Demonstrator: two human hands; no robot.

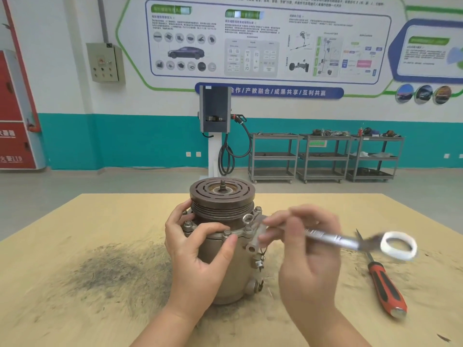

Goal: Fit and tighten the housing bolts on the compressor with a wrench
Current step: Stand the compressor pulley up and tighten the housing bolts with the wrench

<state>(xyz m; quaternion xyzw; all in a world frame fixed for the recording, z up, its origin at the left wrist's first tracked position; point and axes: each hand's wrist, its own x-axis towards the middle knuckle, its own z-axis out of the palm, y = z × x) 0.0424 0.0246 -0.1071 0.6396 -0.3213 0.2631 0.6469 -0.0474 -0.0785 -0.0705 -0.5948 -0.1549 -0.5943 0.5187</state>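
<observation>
2 bare forearms reach forward from the bottom edge. The left hand [198, 249] wraps the compressor [223, 246], thumb curled across the front, fingers round the far side. The right hand [305, 246], motion-blurred, fingers curled, grips the wrench [333, 240] shaft.

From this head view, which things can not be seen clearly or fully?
- Wrench: motion-blurred; the right hand covers its shaft, so whether its ring end sits on a bolt cannot be told.
- Compressor: far-side bolts hidden behind the pulley; lower front covered by the left hand.
- Wall poster: text too small.
</observation>
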